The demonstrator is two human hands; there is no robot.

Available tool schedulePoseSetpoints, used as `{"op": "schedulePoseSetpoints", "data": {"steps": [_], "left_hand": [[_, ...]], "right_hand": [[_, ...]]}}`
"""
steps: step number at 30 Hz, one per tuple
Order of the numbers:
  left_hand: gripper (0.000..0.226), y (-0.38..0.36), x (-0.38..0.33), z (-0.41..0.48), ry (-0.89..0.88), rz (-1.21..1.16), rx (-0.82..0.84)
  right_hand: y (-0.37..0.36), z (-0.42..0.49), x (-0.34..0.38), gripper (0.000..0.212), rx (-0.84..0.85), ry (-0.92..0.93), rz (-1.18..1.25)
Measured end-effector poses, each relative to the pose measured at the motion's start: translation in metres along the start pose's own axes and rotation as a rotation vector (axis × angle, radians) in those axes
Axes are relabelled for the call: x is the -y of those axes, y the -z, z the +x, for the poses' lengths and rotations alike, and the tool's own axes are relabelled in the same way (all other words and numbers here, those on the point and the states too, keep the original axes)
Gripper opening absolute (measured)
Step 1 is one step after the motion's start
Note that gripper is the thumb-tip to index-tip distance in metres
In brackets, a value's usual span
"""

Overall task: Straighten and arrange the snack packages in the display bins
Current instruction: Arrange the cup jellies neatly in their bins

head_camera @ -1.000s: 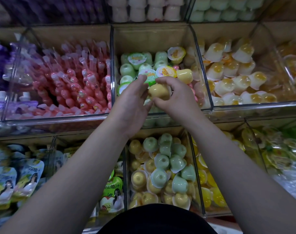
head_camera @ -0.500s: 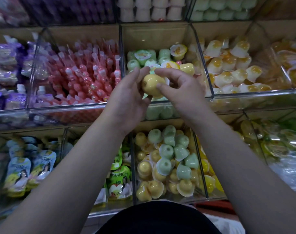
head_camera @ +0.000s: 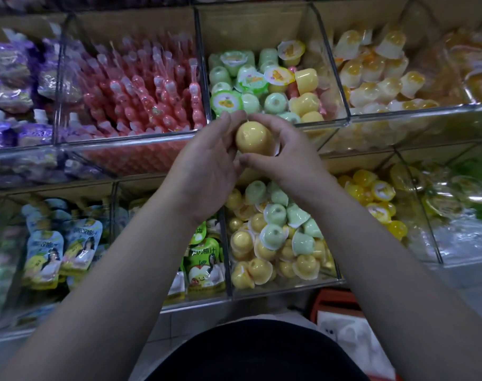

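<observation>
1. Holding a yellow jelly cup point(head_camera: 253, 137) up in mid-air between both hands, just in front of the clear front wall of the upper middle bin point(head_camera: 321, 124) and above the lower bin point(head_camera: 286, 288); touching neither.
2. Gripping it with the left hand point(head_camera: 204, 163): grip closed on the cup's left side, fingers curled up along it.
3. Gripping it with the right hand point(head_camera: 286, 155) as well: grip closed on the cup, thumb pressed under its lower edge, fingers arched over the far side. Probably using two hands to turn it, not merely to carry it.
4. Showing the rounded bottom to the camera, with the wide lid end turned away and hidden. Likely checking or setting which way up to place it.
5. Facing a jumble in the upper middle bin: green and yellow cups point(head_camera: 272, 86) mixed, some lid-up, some tipped on their sides, hence the need to straighten. Much the same in the lower bin, heaped with more mixed cups point(head_camera: 272, 235).
6. Cannot tell which of the two bins is meant to take it; fitting either by colour.
7. Leaving alone the pink tubes point(head_camera: 140, 86) to the left, packed in slanting rows, and the pouches point(head_camera: 80, 248) lower left, upright face-out; seemingly needing less tidying.
</observation>
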State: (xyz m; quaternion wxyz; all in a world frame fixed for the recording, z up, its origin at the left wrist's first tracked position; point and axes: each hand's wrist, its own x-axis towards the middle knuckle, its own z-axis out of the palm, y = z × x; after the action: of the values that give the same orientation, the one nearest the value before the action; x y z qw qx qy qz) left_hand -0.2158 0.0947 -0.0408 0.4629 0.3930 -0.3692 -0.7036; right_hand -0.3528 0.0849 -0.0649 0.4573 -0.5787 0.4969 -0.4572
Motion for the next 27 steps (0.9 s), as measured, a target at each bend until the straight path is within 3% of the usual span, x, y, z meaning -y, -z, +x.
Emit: {"op": "schedulePoseSetpoints", "data": {"steps": [8,16,27], "left_hand": [[0.052,0.008,0.021,-0.017,0.059,-0.006,0.010],[0.048,0.017,0.040,-0.026,0.112,-0.005,-0.002],[0.048,0.028,0.063,-0.019,0.158,-0.055,-0.054]], "right_hand": [[-0.008,-0.026,-0.021,0.058,-0.037,-0.032,-0.002],[-0.014,-0.039,-0.043,0.043,-0.073,-0.034,-0.158],[-0.023,-0.039,-0.076,0.058,-0.198,0.000,-0.478]]}}
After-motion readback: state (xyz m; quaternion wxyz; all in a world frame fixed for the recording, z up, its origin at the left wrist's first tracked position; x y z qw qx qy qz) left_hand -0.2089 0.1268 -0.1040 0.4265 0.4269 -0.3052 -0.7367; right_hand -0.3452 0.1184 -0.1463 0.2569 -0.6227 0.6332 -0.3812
